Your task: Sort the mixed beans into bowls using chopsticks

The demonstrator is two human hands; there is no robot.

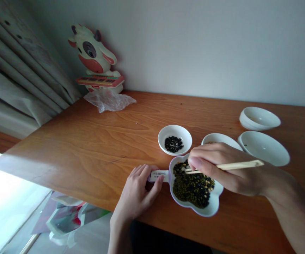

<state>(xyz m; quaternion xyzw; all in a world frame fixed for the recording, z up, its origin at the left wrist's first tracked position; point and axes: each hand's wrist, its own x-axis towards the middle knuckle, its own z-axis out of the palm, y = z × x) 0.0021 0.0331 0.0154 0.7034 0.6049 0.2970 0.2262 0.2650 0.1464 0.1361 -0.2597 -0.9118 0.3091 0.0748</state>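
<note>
My left hand [139, 192] grips the short handle of a white, lobed bowl [207, 210] with a lilac edge, at the front of the table. Mixed beans [190, 187], mostly green and black with some pale yellow ones, cover its inside. Above the bowl's right part, my right hand [221, 165] is closed on a pair of light wooden chopsticks [239, 165], whose tips reach down among the beans. Just behind stands a small white bowl [163, 144] holding black beans [174, 144]. Another white bowl [222, 137] is partly hidden behind my right hand.
Two more white bowls, a nearer one [266, 148] and a farther one [260, 118], stand at the right. A cow-shaped toy keyboard [96, 60] and a crumpled plastic bag [110, 100] are at the back left. Below the table's left edge is a lined bin [65, 218].
</note>
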